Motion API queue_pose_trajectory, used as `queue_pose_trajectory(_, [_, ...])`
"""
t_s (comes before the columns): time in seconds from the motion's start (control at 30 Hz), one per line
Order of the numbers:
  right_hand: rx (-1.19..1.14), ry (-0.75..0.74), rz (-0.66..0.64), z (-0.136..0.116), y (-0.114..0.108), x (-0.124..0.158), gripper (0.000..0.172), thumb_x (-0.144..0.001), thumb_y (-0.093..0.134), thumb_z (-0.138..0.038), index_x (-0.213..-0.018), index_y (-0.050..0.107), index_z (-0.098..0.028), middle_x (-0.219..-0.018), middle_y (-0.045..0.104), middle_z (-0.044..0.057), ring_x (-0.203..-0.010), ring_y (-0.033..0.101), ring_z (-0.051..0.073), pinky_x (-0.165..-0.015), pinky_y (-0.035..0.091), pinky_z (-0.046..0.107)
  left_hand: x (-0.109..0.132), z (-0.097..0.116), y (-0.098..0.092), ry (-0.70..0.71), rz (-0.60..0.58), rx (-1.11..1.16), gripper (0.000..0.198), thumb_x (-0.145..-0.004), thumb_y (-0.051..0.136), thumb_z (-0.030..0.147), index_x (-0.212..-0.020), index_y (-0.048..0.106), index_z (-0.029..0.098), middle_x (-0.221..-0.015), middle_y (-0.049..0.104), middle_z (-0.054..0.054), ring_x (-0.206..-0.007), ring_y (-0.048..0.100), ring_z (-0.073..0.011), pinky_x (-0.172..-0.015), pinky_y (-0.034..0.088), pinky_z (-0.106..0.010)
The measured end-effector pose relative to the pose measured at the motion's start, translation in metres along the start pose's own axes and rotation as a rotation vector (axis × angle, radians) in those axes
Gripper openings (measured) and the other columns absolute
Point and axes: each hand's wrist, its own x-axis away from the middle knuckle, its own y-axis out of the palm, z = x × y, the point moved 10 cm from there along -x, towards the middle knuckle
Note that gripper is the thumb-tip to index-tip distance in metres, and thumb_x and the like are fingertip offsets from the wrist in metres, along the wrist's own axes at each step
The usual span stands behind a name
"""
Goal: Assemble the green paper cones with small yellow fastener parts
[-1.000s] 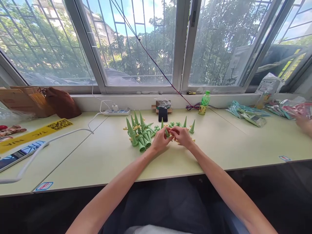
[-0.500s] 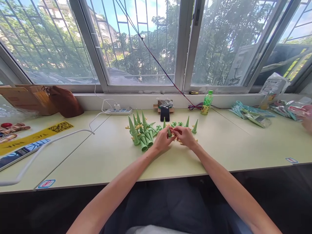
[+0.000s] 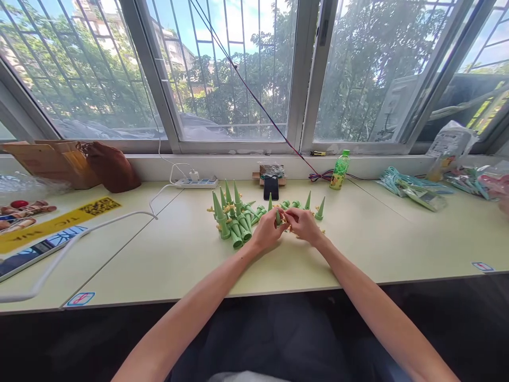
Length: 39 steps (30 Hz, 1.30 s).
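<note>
Left hand (image 3: 267,233): curled, fingertips pinched on a green cone (image 3: 278,216), tip up.
Right hand (image 3: 305,225): fingers bent in, meeting the cone's base; whether they actually grip it, I can't tell.
Cone's place: mid-table (image 3: 167,254), nearer the far edge.
Cone pile (image 3: 233,220): just left of the hands.
Phone (image 3: 271,187): at the far edge.

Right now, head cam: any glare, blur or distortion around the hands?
Head view: heavy fisheye, the window frame leans and the desk edge bows; daylight backlit, no glare on the desk; left hand, right hand and the green cone between them sharp but small.
</note>
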Motion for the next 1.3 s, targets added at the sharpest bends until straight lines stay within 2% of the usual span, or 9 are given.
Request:
queue_pose_trajectory(0.27, [0.023,-0.025,0.008,-0.0050,-0.0013,0.0000,0.024,-0.092,0.046,-0.029,-0.086,0.068,-0.019,-0.062,0.061,0.000,-0.050,0.049,0.012,-0.055,0.040,0.024,0.0003,0.0001,-0.0016,-0.007,0.021,0.021,0.018,-0.078,0.064,0.025,-0.092,0.055,0.019,-0.067,0.056,0.005,-0.056,0.045,-0.0096,-0.061,0.040,-0.024])
queue_pose_trajectory(0.73, [-0.034,-0.017,-0.028,-0.0033,0.0032,0.0002,0.023,-0.093,0.045,-0.028,-0.090,0.066,-0.020,-0.065,0.063,0.000,-0.053,0.056,0.013,-0.056,0.043,0.024,0.0017,-0.0054,-0.0008,0.000,0.024,-0.007,0.024,-0.081,0.061,0.024,-0.103,0.053,0.020,-0.074,0.061,0.003,-0.057,0.048,-0.0104,-0.060,0.040,-0.024])
queue_pose_trajectory(1.3, [-0.018,-0.032,-0.039,-0.0059,0.0027,0.0014,0.020,-0.092,0.046,-0.026,-0.092,0.065,-0.020,-0.062,0.062,-0.001,-0.052,0.057,0.013,-0.056,0.043,0.024,0.0018,-0.0012,-0.0034,0.008,0.050,-0.014,0.013,-0.090,0.054,0.030,-0.098,0.050,0.021,-0.076,0.059,0.002,-0.058,0.048,-0.0107,-0.061,0.040,-0.024])
